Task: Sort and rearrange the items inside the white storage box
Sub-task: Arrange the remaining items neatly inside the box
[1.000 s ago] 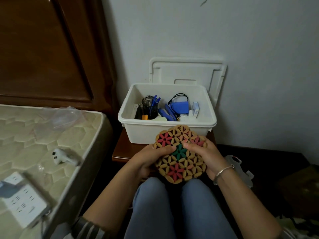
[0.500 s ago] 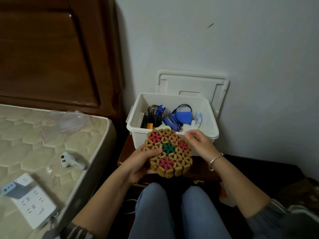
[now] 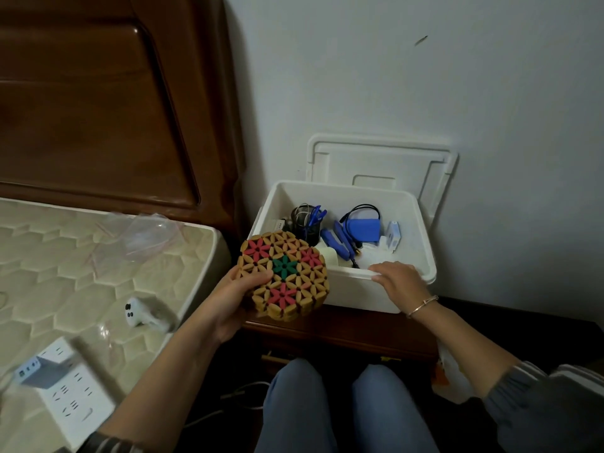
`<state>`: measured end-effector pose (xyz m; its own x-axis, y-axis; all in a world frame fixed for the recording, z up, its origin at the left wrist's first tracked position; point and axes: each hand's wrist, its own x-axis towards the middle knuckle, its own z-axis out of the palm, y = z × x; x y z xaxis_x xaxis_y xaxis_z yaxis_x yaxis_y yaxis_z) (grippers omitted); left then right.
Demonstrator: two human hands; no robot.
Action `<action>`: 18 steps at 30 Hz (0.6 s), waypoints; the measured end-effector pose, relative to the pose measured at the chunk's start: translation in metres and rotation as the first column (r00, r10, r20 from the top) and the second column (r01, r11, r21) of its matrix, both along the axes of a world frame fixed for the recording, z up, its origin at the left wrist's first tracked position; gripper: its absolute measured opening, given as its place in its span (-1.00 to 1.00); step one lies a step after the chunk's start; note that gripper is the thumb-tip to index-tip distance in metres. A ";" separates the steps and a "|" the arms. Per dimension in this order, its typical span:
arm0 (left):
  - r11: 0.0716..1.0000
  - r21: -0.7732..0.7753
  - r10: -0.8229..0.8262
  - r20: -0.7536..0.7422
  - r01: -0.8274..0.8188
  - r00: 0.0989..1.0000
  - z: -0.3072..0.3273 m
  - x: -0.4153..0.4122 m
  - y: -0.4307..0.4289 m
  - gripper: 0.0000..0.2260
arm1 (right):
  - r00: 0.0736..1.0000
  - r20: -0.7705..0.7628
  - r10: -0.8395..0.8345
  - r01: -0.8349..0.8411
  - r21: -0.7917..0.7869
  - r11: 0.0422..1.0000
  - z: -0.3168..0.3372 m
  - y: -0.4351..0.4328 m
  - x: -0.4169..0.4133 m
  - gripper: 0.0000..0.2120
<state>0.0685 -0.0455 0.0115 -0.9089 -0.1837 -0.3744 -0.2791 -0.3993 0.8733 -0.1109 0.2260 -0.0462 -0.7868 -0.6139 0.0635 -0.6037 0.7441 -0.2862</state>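
Note:
The white storage box (image 3: 415, 223) stands open on a dark wooden nightstand (image 3: 343, 331). Inside it are a black mesh pen cup (image 3: 305, 223), a blue pouch with a black cord (image 3: 363, 228), blue pens (image 3: 340, 245) and a small white device (image 3: 392, 235). My left hand (image 3: 228, 302) grips a round woven bamboo mat (image 3: 284, 276) with red and green flower patterns, holding it in front of the box's left front corner. My right hand (image 3: 398, 282) rests on the box's front rim, fingers over the edge.
The box's lid (image 3: 379, 165) leans against the wall behind it. On the mattress (image 3: 65, 273) to the left lie a clear plastic bag (image 3: 143, 233), a small white plug (image 3: 137, 310) and a white power strip (image 3: 65, 387). A wooden headboard (image 3: 98, 93) rises at the back left.
My right hand let go of the mat and moved right onto the box's front rim. My left hand alone carried the mat up and left.

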 end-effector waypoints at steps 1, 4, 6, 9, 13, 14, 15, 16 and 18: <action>1.000 -0.010 0.003 -0.003 -0.003 1.000 0.002 -0.004 -0.001 -0.49 | 1.000 0.001 0.028 -0.028 -0.006 1.000 0.000 0.002 0.004 -0.76; 1.000 -0.017 0.003 -0.013 -0.003 1.000 0.005 -0.017 -0.005 -0.50 | 0.998 -0.013 0.062 -0.063 -0.065 0.996 0.000 0.017 0.018 -0.79; 1.000 -0.009 -0.003 -0.021 0.002 1.000 0.005 -0.027 -0.005 -0.52 | 0.998 -0.010 0.065 -0.065 -0.109 0.992 0.001 0.029 0.028 -0.81; 1.000 0.017 -0.003 0.004 0.003 1.000 -0.001 -0.047 0.001 -0.51 | 0.995 -0.066 0.076 -0.084 -0.125 0.989 0.004 0.043 0.045 -0.85; 0.998 -0.001 -0.060 0.076 0.061 0.995 -0.016 -0.079 0.022 -0.53 | 0.991 -0.115 0.074 -0.091 -0.155 0.984 0.006 0.049 0.062 -0.86; 0.997 -0.017 -0.079 0.094 0.081 0.992 -0.020 -0.088 0.029 -0.54 | 0.991 -0.116 0.068 -0.086 -0.157 0.984 0.005 0.051 0.063 -0.86; 0.994 -0.032 -0.097 0.110 0.101 0.989 -0.024 -0.097 0.036 -0.54 | 0.993 -0.102 0.067 -0.083 -0.160 0.984 0.004 0.052 0.064 -0.86; 0.992 -0.042 -0.112 0.130 0.118 0.985 -0.028 -0.106 0.043 -0.53 | 0.996 -0.064 0.062 -0.073 -0.182 0.981 0.005 0.053 0.064 -0.86; 0.984 -0.063 -0.155 0.182 0.168 0.971 -0.036 -0.123 0.054 -0.52 | 0.999 -0.011 0.037 -0.039 -0.252 0.967 0.008 0.060 0.057 -0.85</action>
<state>-0.0550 0.0088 -0.0243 -0.8502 -0.0745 -0.5211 -0.4860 -0.2696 0.8314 -0.0535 0.2860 -0.0378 -0.7625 -0.6069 0.2244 -0.6322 0.6251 -0.4577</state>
